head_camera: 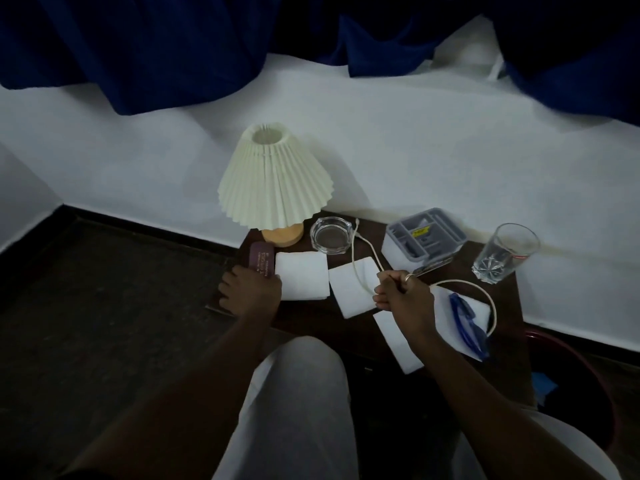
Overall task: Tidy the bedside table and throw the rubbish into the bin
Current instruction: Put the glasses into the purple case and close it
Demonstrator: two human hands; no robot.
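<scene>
On the table [311,315], lamp [275,181] left, ashtray [329,234] beside it, glass [504,252] far right

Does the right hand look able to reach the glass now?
Likely yes: between right hand and glass lies only the cable that it grips; the box stands further back. It should drop the cable first.

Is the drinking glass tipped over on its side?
No, the drinking glass stands upright near the table's far right corner.
</scene>
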